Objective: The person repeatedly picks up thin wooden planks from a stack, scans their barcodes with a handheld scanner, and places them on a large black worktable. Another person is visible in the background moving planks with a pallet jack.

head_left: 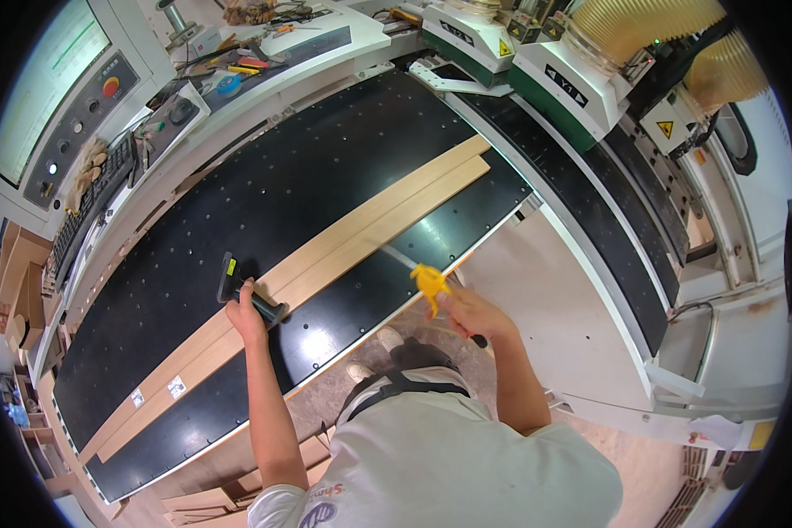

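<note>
My left hand is wrapped round the handle of a black handheld scanner with a small yellow label. It holds the scanner over two long, narrow wood boards, which lie side by side across the black machine bed. Two small white labels, one of them a sticker, are on the boards toward their near left end. In my right hand is a yellow air blow gun. Its thin nozzle reaches left toward the edge of the boards and looks blurred.
Machine heads with a white housing and ribbed hoses stand at the far right. A control panel with a red button and a keyboard are at the left. Tools lie on the far ledge. Cardboard pieces lie on the floor.
</note>
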### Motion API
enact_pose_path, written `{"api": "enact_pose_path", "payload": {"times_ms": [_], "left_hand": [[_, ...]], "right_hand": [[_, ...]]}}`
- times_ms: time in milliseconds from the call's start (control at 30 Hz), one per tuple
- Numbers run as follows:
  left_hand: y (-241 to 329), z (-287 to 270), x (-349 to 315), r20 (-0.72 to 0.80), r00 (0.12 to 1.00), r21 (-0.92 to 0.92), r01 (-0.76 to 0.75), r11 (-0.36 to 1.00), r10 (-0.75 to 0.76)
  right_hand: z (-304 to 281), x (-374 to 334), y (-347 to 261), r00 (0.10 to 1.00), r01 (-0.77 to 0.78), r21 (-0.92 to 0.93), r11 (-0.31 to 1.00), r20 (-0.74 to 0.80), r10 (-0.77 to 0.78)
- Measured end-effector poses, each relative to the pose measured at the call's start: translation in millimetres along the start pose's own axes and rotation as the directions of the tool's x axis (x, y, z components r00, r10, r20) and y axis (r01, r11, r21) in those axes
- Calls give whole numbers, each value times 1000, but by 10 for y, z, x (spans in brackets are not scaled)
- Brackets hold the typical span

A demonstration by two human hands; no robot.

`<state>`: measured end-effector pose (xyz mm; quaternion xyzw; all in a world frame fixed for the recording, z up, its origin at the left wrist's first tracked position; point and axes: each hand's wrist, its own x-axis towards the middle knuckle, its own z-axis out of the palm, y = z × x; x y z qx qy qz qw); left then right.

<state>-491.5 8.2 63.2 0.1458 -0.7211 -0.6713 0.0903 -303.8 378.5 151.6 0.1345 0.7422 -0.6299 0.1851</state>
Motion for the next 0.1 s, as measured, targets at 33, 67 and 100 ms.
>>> {"api": "enact_pose_path", "payload": {"times_ms": [33, 67, 100], "left_hand": [[9, 10, -5, 0, 1000, -2, -4, 1000, 4], [18, 20, -11, 0, 1000, -6, -8, 1000, 8], [27, 29, -16, -1, 1000, -9, -12, 1000, 12]], "right_hand": [[69, -17, -73, 995, 8, -3, 1000, 98, -8], [124, -30, -135, 981, 16, -5, 1000, 195, -14], [117, -31, -140, 981, 17, -7, 1000, 194, -16]]}}
